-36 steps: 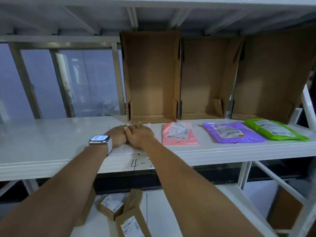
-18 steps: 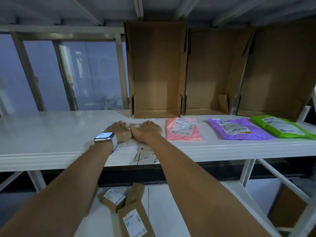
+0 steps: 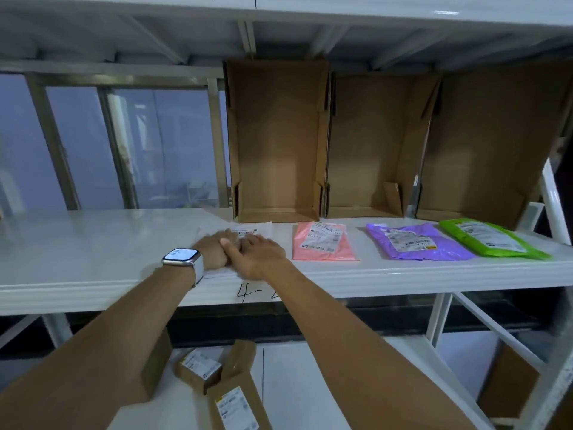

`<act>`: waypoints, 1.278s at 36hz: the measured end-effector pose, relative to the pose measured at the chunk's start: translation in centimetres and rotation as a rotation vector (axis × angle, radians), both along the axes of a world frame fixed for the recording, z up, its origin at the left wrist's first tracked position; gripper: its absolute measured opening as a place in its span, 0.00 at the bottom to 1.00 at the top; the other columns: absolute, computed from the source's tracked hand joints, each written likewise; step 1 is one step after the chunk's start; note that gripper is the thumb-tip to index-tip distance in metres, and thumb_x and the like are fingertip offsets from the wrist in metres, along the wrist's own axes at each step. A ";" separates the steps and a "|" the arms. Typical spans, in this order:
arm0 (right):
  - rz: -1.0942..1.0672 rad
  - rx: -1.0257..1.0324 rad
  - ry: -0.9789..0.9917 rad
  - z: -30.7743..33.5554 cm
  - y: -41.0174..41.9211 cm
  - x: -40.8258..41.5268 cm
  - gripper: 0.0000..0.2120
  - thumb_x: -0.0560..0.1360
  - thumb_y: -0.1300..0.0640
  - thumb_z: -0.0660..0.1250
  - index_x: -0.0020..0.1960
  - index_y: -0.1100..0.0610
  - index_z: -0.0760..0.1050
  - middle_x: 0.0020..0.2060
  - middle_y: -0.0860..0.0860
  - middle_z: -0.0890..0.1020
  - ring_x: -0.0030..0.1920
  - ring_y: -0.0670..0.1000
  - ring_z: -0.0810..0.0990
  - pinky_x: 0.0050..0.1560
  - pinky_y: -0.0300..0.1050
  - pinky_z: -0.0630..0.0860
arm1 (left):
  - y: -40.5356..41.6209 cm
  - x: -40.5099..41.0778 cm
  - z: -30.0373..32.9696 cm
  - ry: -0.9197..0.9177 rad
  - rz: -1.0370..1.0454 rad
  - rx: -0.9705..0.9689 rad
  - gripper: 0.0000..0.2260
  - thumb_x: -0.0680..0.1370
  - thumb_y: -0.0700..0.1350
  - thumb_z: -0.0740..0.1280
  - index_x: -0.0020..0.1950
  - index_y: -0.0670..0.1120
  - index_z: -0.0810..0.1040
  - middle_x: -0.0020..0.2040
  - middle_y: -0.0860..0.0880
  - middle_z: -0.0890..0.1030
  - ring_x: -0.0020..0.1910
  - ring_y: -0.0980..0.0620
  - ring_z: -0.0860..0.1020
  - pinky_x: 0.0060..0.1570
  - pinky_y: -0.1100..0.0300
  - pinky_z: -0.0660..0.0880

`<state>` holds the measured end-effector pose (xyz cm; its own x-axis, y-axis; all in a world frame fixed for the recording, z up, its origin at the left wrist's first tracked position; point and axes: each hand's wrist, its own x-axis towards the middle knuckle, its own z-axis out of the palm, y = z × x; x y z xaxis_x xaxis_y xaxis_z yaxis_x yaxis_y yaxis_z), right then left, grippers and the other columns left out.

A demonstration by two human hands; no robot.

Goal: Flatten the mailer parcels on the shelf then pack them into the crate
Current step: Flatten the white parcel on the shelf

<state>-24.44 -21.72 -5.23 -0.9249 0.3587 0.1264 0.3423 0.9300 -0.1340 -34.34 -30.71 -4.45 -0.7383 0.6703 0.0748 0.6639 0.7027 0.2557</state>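
Head view shows both our hands pressed flat on the white mailer [image 3: 252, 232] near the front edge of the shelf [image 3: 93, 243]: left hand [image 3: 214, 251] and right hand [image 3: 262, 256] side by side, fingers spread, each grip clamped on nothing. We should push from the middle outward so trapped air escapes and the label stays smooth. We count four mailers: white, pink mailer [image 3: 322, 242], purple mailer [image 3: 412, 243], green mailer [image 3: 486, 237]. Three cardboard crates [image 3: 276, 144] stand behind.

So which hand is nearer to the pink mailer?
Right. The right hand lies just left of the pink mailer, not touching it; the left hand is further left, beyond the right.
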 end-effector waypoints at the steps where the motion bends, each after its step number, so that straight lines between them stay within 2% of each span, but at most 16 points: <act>1: 0.001 -0.005 -0.003 0.0 0.2 0.0 0.41 0.76 0.33 0.31 0.78 0.55 0.58 0.76 0.56 0.61 0.77 0.54 0.57 0.74 0.53 0.54 | -0.2 0.7 0.2 -0.032 -0.054 0.035 0.18 0.81 0.43 0.57 0.71 0.40 0.68 0.71 0.39 0.70 0.70 0.42 0.69 0.64 0.61 0.63; 3: 0.006 -0.013 -0.008 0.1 0.1 0.0 0.40 0.76 0.34 0.32 0.77 0.54 0.59 0.76 0.56 0.61 0.77 0.54 0.57 0.75 0.52 0.54 | -0.8 2.0 0.5 -0.023 -0.156 0.031 0.14 0.81 0.50 0.55 0.65 0.53 0.72 0.66 0.45 0.75 0.62 0.45 0.74 0.64 0.59 0.67; 5: 0.000 -0.020 -0.020 0.3 0.0 0.1 0.41 0.76 0.34 0.30 0.77 0.55 0.60 0.77 0.56 0.59 0.78 0.53 0.55 0.75 0.52 0.54 | -1.6 2.7 0.4 0.024 -0.205 -0.003 0.15 0.79 0.58 0.51 0.60 0.58 0.72 0.63 0.49 0.76 0.58 0.48 0.75 0.63 0.51 0.71; 8: 0.003 -0.022 -0.054 0.5 -0.2 0.2 0.41 0.76 0.34 0.29 0.79 0.56 0.56 0.78 0.55 0.55 0.79 0.53 0.52 0.77 0.52 0.51 | -2.8 2.9 0.1 0.062 -0.227 -0.013 0.21 0.80 0.59 0.48 0.69 0.58 0.68 0.70 0.46 0.71 0.66 0.46 0.71 0.67 0.49 0.67; 12: -0.013 -0.034 -0.077 0.4 0.1 0.2 0.42 0.76 0.33 0.30 0.79 0.57 0.51 0.79 0.54 0.52 0.79 0.52 0.49 0.77 0.50 0.48 | -3.0 1.5 -0.3 0.028 -0.221 -0.037 0.25 0.80 0.56 0.48 0.77 0.54 0.58 0.78 0.48 0.59 0.77 0.50 0.57 0.76 0.53 0.55; 15: -0.041 -0.045 -0.086 0.2 0.3 0.0 0.42 0.76 0.31 0.32 0.80 0.58 0.48 0.79 0.52 0.50 0.79 0.50 0.46 0.78 0.48 0.46 | -3.2 0.7 -0.6 -0.009 -0.152 -0.064 0.28 0.80 0.56 0.49 0.79 0.48 0.53 0.80 0.49 0.51 0.79 0.52 0.50 0.77 0.56 0.48; 19: -0.046 -0.048 -0.097 0.1 0.3 -0.2 0.42 0.76 0.31 0.33 0.80 0.58 0.46 0.79 0.53 0.49 0.79 0.50 0.45 0.77 0.48 0.44 | -3.0 0.3 -0.8 -0.032 -0.141 -0.061 0.30 0.78 0.60 0.48 0.78 0.49 0.54 0.79 0.52 0.53 0.78 0.51 0.52 0.77 0.54 0.50; 23: -0.037 -0.057 -0.106 0.3 0.3 0.0 0.39 0.78 0.34 0.34 0.80 0.59 0.45 0.79 0.54 0.48 0.79 0.51 0.45 0.78 0.48 0.44 | -2.9 0.5 -0.6 -0.046 -0.146 -0.073 0.29 0.81 0.57 0.49 0.79 0.46 0.49 0.80 0.48 0.48 0.79 0.52 0.47 0.76 0.57 0.46; 26: -0.037 -0.084 -0.109 0.9 0.0 0.2 0.38 0.79 0.35 0.36 0.80 0.58 0.48 0.79 0.54 0.51 0.79 0.52 0.48 0.78 0.50 0.47 | -2.7 0.3 0.0 -0.088 -0.161 -0.101 0.28 0.80 0.56 0.52 0.78 0.45 0.56 0.79 0.45 0.55 0.78 0.47 0.55 0.76 0.53 0.53; 28: -0.069 -0.119 -0.077 1.4 0.1 0.0 0.37 0.79 0.35 0.39 0.76 0.58 0.61 0.76 0.57 0.63 0.75 0.56 0.61 0.73 0.53 0.59 | -2.3 0.4 1.0 -0.072 -0.151 -0.138 0.25 0.77 0.54 0.55 0.72 0.44 0.66 0.73 0.43 0.67 0.70 0.45 0.68 0.68 0.53 0.65; 30: -0.107 -0.089 -0.039 1.7 0.0 -0.3 0.35 0.79 0.37 0.41 0.67 0.58 0.73 0.65 0.58 0.75 0.65 0.58 0.73 0.61 0.52 0.69 | -1.8 0.5 2.0 0.036 -0.130 -0.175 0.17 0.78 0.49 0.55 0.61 0.43 0.74 0.65 0.41 0.76 0.60 0.44 0.74 0.58 0.54 0.70; 32: -0.118 0.024 -0.005 1.8 -0.3 -0.8 0.31 0.80 0.41 0.42 0.64 0.58 0.75 0.61 0.58 0.77 0.61 0.57 0.75 0.55 0.51 0.69 | -1.2 0.5 2.5 0.183 -0.091 -0.149 0.11 0.78 0.46 0.55 0.49 0.44 0.76 0.56 0.41 0.79 0.51 0.44 0.76 0.51 0.54 0.71; 33: -0.114 0.074 0.026 1.7 -0.5 -1.0 0.29 0.81 0.44 0.43 0.64 0.58 0.75 0.62 0.58 0.77 0.61 0.57 0.74 0.55 0.51 0.68 | -1.0 0.6 2.4 0.224 -0.082 -0.123 0.10 0.77 0.44 0.56 0.49 0.44 0.76 0.55 0.40 0.78 0.51 0.43 0.76 0.51 0.53 0.72; 36: -0.108 0.092 0.094 1.1 -0.6 -1.6 0.26 0.82 0.48 0.42 0.69 0.58 0.71 0.67 0.56 0.73 0.67 0.56 0.71 0.63 0.52 0.67 | -0.1 0.4 1.2 0.225 -0.112 -0.027 0.12 0.78 0.41 0.57 0.59 0.42 0.74 0.61 0.41 0.74 0.60 0.42 0.74 0.60 0.50 0.71; 41: -0.082 0.022 -0.009 0.4 -0.3 -1.6 0.28 0.82 0.49 0.40 0.76 0.59 0.61 0.76 0.56 0.62 0.75 0.55 0.60 0.74 0.54 0.58 | 0.1 -0.7 -0.5 0.062 -0.101 -0.049 0.19 0.80 0.44 0.52 0.70 0.40 0.67 0.71 0.41 0.69 0.69 0.44 0.68 0.70 0.52 0.64; 46: -0.076 -0.002 -0.010 0.5 -0.2 -1.5 0.28 0.82 0.49 0.39 0.77 0.59 0.58 0.77 0.55 0.59 0.77 0.54 0.57 0.75 0.53 0.56 | 0.2 -0.6 -0.4 0.033 -0.083 -0.048 0.20 0.79 0.43 0.52 0.69 0.38 0.66 0.70 0.39 0.67 0.69 0.42 0.67 0.69 0.50 0.64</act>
